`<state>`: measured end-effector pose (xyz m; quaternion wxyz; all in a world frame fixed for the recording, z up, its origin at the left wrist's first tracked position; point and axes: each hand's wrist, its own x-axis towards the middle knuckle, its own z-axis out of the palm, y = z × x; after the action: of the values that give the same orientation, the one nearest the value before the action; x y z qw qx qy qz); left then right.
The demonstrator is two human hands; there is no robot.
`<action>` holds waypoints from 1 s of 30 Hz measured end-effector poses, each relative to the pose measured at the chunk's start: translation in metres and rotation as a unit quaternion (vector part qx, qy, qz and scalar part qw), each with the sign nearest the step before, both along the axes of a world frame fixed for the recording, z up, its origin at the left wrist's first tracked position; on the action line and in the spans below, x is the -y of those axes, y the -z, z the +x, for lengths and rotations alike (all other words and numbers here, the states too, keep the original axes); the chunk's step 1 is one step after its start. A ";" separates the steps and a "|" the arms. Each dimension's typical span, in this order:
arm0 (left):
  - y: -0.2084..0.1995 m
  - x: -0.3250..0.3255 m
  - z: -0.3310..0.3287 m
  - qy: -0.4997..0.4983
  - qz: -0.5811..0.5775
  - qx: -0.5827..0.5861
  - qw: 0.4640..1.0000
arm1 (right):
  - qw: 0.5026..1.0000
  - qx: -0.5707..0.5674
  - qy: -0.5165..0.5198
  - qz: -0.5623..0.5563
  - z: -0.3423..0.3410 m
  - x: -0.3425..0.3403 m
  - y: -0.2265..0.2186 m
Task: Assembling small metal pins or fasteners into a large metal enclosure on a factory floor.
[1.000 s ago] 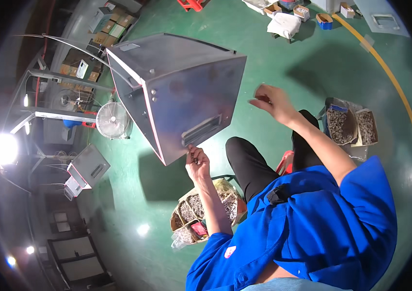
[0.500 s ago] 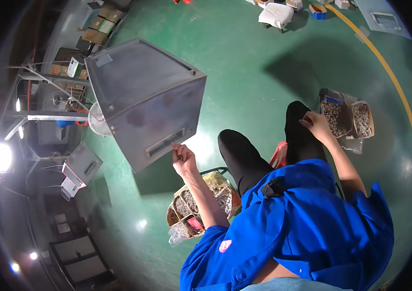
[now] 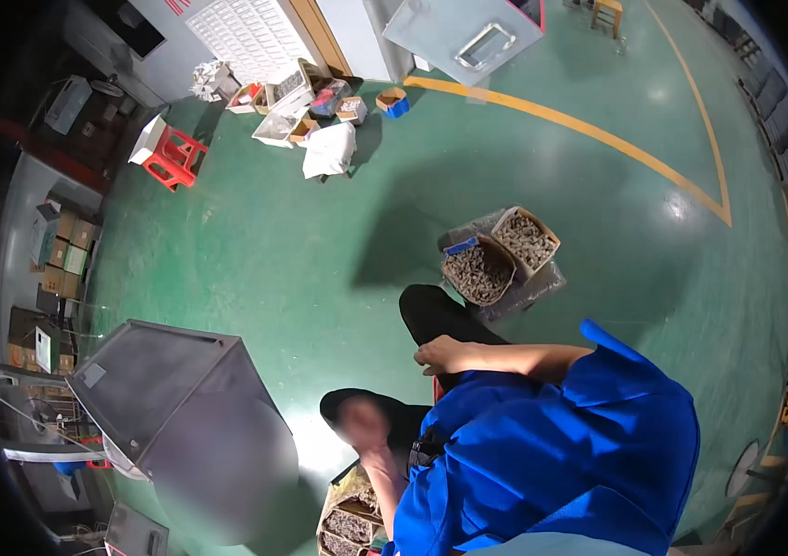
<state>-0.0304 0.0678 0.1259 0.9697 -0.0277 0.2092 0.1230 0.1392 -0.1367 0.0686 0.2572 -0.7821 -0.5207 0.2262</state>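
My left hand (image 3: 363, 424) is over my left thigh, close to the grey metal box (image 3: 158, 375). The hand is smeared, so its fingers and anything in them cannot be made out. Part of the box's near side is blurred too. My right hand (image 3: 445, 355) is at my right thigh with its fingers curled closed; what they may hold is hidden. Beyond my right knee stand a rounded container (image 3: 461, 246) and a cardboard box (image 3: 550, 259), both full of small pieces. Below my left forearm a divided tray (image 3: 357, 511) of small parts is partly cut off.
A white-covered stool (image 3: 329, 151), several small boxes and a blue bin (image 3: 394, 107) stand at the back. Farther left is a red stool (image 3: 171, 157). A metal cabinet (image 3: 454, 46) with a handle-like frame is at the top, near a yellow floor line (image 3: 589, 130).
The view has turned right, bringing the stools and back wall in. My left hand, beside the metal box's slot with small pieces, is now over my thigh. My right hand stays by my right leg.
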 end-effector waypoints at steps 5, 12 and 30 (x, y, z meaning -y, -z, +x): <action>0.004 0.042 0.017 0.116 0.117 -0.123 0.979 | 0.998 -0.028 -0.020 -0.050 -0.018 0.001 -0.008; 0.043 0.051 0.000 0.294 0.213 -0.113 0.925 | 0.971 -0.222 0.076 0.051 -0.032 -0.002 -0.013; -0.011 0.069 0.026 0.239 0.559 -0.140 0.782 | 0.985 -0.118 0.060 0.113 -0.023 -0.020 -0.079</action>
<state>-0.0042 -0.0013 0.1369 0.7737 0.5871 0.2375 -0.0146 0.1165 -0.1169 0.1472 0.4166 -0.7454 -0.4613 0.2407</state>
